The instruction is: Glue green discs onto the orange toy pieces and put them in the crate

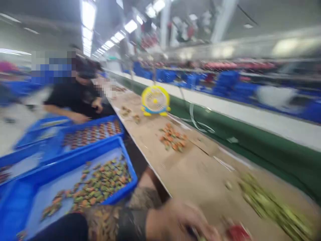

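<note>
Brown table (195, 170) with fan (155, 100), orange-green pieces (172, 138)

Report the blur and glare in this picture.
Head view: the ceiling lights glare white; the left hand is smeared by blur, as is the red item near it, while the yellow fan looks clearer.

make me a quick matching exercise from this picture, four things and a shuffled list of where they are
Things
1. round yellow fan with a blue band
2. blurred small red item
3. long yellow-green strips
4. nearest blue plastic tray

Places
A. left of the brown tabletop, holding many small green and orange pieces
B. at the picture's bottom edge, close to the person's bare hand
C. standing upright on the tabletop
D. heaped at the picture's right side

Pairs: 1-C, 2-B, 3-D, 4-A
</note>
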